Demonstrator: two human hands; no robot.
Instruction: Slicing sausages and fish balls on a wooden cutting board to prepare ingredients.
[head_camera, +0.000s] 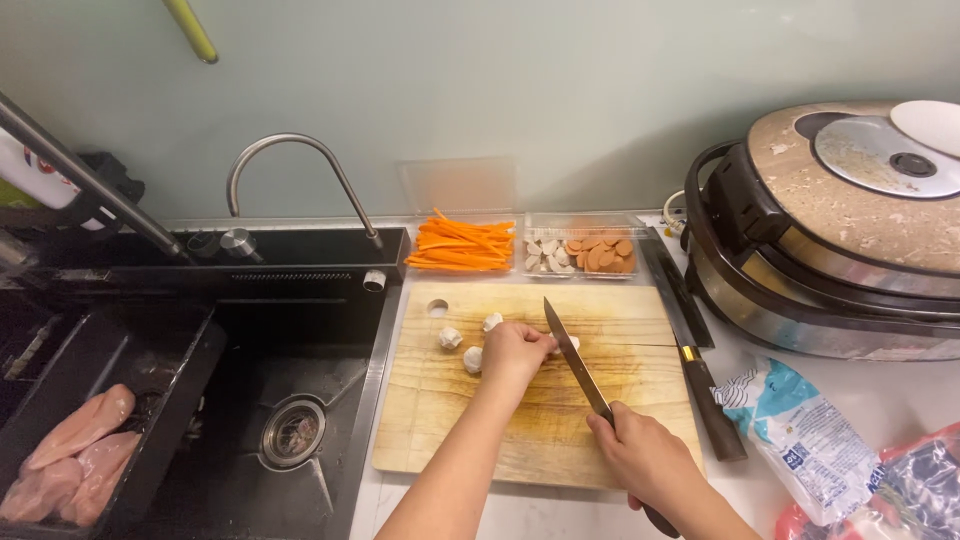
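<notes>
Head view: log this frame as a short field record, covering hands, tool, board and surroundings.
left hand: pressing a pale ball on the cutting board
right hand: gripping the knife, blade angled toward the left hand
loose balls: three beside the left hand
behind board: carrot sticks, sliced sausage
sink: raw chicken in the tray at its left

I am seeing the left hand (512, 352) and right hand (648, 458) showing bare, both forearms running uncovered, wearing no sleeves, gloves, rings or watch.
</notes>
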